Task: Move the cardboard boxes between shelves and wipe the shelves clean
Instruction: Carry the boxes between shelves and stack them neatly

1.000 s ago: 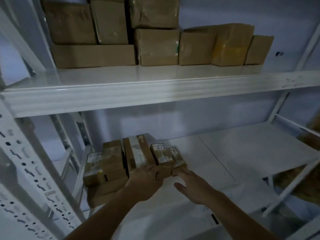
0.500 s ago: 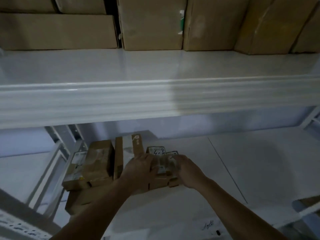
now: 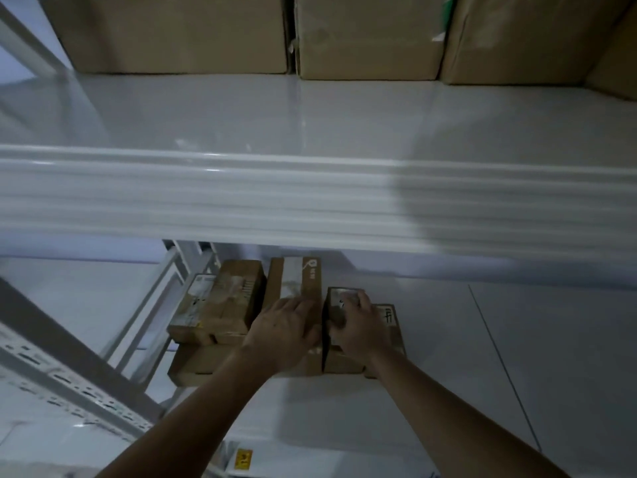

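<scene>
Several small cardboard boxes sit clustered on the lower white shelf (image 3: 448, 391). My left hand (image 3: 286, 329) lies over the top front edge of an upright taped box (image 3: 293, 277), thumb down in the gap on its right side. My right hand (image 3: 358, 326) curls over a small labelled box (image 3: 339, 296), which sits against another small box with a handwritten label (image 3: 387, 315). To the left, a labelled box (image 3: 220, 301) lies on top of a flat box (image 3: 203, 367).
The upper shelf (image 3: 310, 188) juts out just above my hands, carrying large cardboard boxes (image 3: 172, 32) (image 3: 368, 36) (image 3: 517, 36) at its back. A perforated white upright (image 3: 69, 381) slants across the lower left. The lower shelf stretches bare to the right.
The view has moved closer and lower under the upper shelf. My left hand has shifted from the small box onto the taped box, and my right hand now sits on top of the small box.
</scene>
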The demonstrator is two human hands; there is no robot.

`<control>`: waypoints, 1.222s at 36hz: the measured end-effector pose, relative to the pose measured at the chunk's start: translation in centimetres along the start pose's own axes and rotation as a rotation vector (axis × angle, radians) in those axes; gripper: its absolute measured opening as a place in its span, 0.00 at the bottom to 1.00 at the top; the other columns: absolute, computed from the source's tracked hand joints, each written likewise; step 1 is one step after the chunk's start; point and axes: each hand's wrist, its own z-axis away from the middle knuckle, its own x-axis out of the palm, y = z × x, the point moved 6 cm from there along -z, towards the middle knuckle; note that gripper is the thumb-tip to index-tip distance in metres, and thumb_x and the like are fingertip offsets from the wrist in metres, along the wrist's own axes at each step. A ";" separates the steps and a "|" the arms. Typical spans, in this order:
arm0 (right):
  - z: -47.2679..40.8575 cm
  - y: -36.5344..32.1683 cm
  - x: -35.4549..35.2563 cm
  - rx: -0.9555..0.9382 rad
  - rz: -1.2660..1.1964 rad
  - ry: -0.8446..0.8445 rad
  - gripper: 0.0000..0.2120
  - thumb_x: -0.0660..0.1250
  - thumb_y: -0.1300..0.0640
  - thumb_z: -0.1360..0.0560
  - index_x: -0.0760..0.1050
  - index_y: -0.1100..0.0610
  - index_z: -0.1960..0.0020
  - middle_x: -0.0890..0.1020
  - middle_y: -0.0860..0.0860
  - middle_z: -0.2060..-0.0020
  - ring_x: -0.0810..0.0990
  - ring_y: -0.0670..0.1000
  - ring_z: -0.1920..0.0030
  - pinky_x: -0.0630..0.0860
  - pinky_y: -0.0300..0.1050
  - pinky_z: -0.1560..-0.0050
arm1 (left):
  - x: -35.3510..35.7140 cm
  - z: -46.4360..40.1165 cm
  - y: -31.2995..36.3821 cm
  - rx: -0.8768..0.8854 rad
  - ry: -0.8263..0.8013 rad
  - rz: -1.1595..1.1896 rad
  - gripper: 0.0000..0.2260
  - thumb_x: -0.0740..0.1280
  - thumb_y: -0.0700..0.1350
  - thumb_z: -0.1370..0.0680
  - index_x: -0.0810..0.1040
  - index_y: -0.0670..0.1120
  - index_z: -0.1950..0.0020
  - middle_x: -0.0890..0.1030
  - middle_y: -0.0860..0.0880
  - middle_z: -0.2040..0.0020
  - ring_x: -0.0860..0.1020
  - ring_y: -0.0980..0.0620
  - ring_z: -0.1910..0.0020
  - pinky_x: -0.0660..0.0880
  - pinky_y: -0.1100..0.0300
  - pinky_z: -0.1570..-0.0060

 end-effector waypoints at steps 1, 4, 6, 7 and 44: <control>0.1 -0.1 0.1 0.005 -0.007 -0.003 0.43 0.56 0.28 0.31 0.62 0.48 0.22 0.56 0.51 0.21 0.69 0.61 0.27 0.74 0.54 0.36 | 0.1 0.0 -0.2 0.001 0.004 -0.001 0.29 0.49 0.65 0.22 0.70 0.53 0.26 0.76 0.52 0.29 0.74 0.49 0.31 0.72 0.50 0.32; 0.1 -0.3 0.5 -0.002 -0.023 0.015 0.38 0.63 0.34 0.27 0.62 0.49 0.22 0.55 0.50 0.21 0.70 0.62 0.29 0.74 0.54 0.37 | 0.1 0.1 -0.5 -0.002 0.004 0.003 0.30 0.49 0.65 0.22 0.71 0.52 0.26 0.76 0.51 0.29 0.74 0.50 0.30 0.72 0.49 0.31; 0.2 -0.4 0.4 0.007 -0.066 0.023 0.39 0.63 0.34 0.29 0.64 0.50 0.22 0.57 0.51 0.21 0.71 0.62 0.29 0.75 0.55 0.36 | 0.1 0.0 -0.3 0.003 -0.001 0.011 0.28 0.51 0.63 0.21 0.70 0.52 0.26 0.76 0.51 0.29 0.73 0.50 0.30 0.72 0.49 0.31; 0.2 -0.4 0.3 0.011 -0.091 0.029 0.41 0.62 0.34 0.31 0.65 0.51 0.23 0.58 0.51 0.22 0.71 0.62 0.30 0.75 0.56 0.37 | 0.1 0.0 -0.1 0.012 -0.002 0.015 0.27 0.53 0.63 0.20 0.70 0.52 0.26 0.76 0.51 0.29 0.73 0.50 0.30 0.72 0.49 0.31; 7.4 19.0 -11.9 0.013 0.046 0.179 0.28 0.68 0.40 0.26 0.70 0.47 0.29 0.65 0.46 0.26 0.76 0.55 0.36 0.77 0.48 0.45 | 15.0 -8.0 17.0 -0.096 -0.166 -0.068 0.42 0.57 0.66 0.21 0.46 0.44 0.16 0.45 0.42 0.16 0.42 0.43 0.17 0.43 0.41 0.20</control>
